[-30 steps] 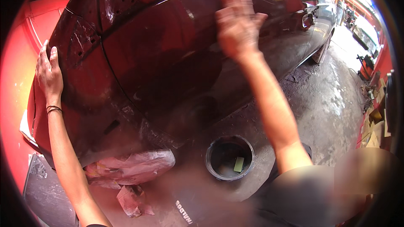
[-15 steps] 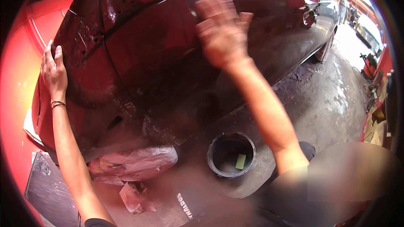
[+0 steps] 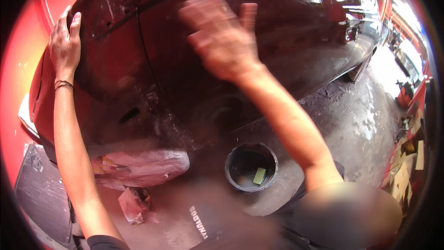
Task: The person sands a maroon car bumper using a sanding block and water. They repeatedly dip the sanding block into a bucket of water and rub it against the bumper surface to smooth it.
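The left hand (image 3: 64, 41) lay flat on the dark red car (image 3: 194, 74), fingers curled over its edge. The right hand (image 3: 222, 37) was blurry, fingers spread open, pressed against the car's side, holding nothing I could see. A black bucket (image 3: 251, 166) sat on the floor below.

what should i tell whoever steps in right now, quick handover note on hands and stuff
Left hand: flat and open, braced on the upper edge of the dark red car body panel.
Right hand: open, palm against the same panel, motion-blurred; whether it holds anything is unclear.
Black bucket stands on the floor below the panel, with a small green pad inside.
Crumpled masking paper lies under the panel's lower left.
Done: cannot be judged from surface. Left: panel looks dull and streaked low down.
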`<action>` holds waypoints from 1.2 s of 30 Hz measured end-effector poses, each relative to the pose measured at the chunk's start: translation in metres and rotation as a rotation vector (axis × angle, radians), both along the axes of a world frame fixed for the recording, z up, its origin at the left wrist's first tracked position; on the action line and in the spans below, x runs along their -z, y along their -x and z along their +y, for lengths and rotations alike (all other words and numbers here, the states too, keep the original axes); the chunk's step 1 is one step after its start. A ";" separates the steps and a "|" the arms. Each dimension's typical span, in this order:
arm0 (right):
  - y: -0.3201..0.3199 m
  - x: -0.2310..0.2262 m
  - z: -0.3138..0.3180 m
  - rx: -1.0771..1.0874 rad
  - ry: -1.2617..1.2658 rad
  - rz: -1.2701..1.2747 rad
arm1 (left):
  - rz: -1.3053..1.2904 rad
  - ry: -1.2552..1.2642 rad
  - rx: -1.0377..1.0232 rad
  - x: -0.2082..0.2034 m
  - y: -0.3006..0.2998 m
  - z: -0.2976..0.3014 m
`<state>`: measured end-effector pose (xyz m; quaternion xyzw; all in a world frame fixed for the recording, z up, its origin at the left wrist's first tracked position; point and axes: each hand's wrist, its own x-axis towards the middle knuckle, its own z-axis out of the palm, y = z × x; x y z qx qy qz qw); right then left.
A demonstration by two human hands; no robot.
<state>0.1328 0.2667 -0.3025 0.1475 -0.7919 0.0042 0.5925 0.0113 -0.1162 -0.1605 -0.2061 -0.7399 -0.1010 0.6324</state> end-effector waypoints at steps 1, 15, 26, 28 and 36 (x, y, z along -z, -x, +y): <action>-0.002 -0.006 0.040 0.130 0.062 0.021 | -0.001 -0.018 0.011 0.000 -0.002 0.001; -0.006 0.014 -0.027 0.022 -0.046 -0.117 | 0.034 0.007 0.029 0.004 0.016 -0.014; 0.002 0.028 -0.019 0.157 0.153 0.003 | 0.041 -0.013 0.046 0.012 0.024 0.008; 0.000 0.045 -0.061 -0.080 0.072 -0.091 | 0.020 -0.017 0.042 0.013 0.021 0.006; -0.004 -0.008 0.098 0.247 0.389 -0.046 | 0.012 -0.023 -0.004 -0.003 0.018 -0.012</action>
